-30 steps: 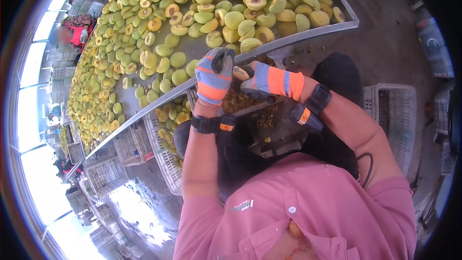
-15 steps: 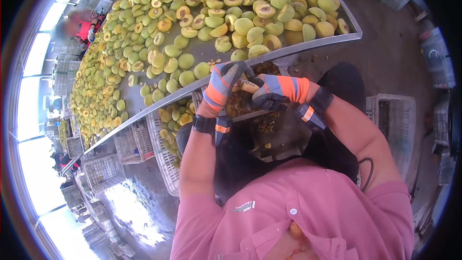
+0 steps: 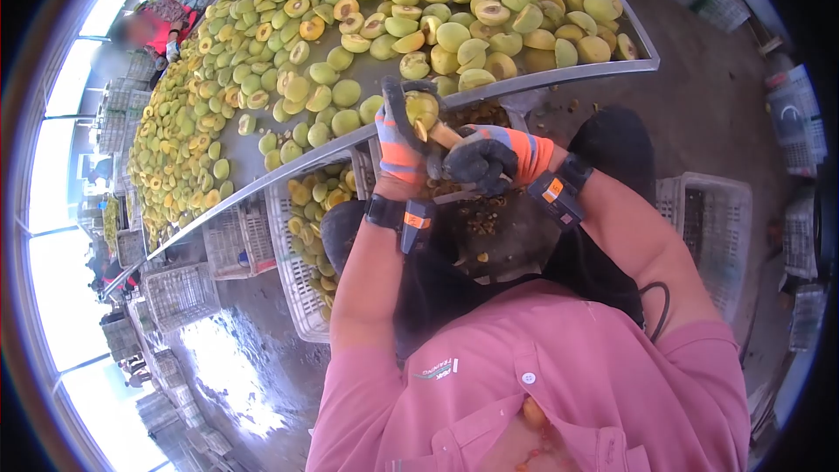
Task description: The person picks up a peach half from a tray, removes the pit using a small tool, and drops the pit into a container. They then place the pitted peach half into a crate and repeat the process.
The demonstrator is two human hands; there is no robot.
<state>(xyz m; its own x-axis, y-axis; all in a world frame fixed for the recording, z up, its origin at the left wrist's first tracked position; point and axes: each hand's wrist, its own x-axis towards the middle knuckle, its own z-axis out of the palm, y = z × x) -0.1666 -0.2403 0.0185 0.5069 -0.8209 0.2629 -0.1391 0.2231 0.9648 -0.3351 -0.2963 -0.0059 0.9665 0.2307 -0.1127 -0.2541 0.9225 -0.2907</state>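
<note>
My left hand (image 3: 402, 142), in an orange and grey glove with dark fingers, is closed around a green-yellow stone fruit half (image 3: 423, 110). My right hand (image 3: 486, 161), gloved alike, grips a tool with a pale wooden handle (image 3: 446, 135). The tool's near end reaches the fruit; its working part cannot be made out. Both hands are just in front of the metal rim (image 3: 516, 87) of a sorting table. Halved stone fruit (image 3: 346, 93) lies spread over the table, some cut side up with brown centres.
Beside my left knee stands a white plastic crate (image 3: 301, 297) holding fruit halves. Another crate (image 3: 717, 236) is at my right. Scraps (image 3: 482, 220) lie below my hands. More crates (image 3: 179, 293) line the left floor. A person in red (image 3: 166, 26) sits across the table.
My left hand has turned and opened outward, bringing the fruit half into sight. My right hand has shifted slightly with the wooden-handled tool. The view has tilted a little.
</note>
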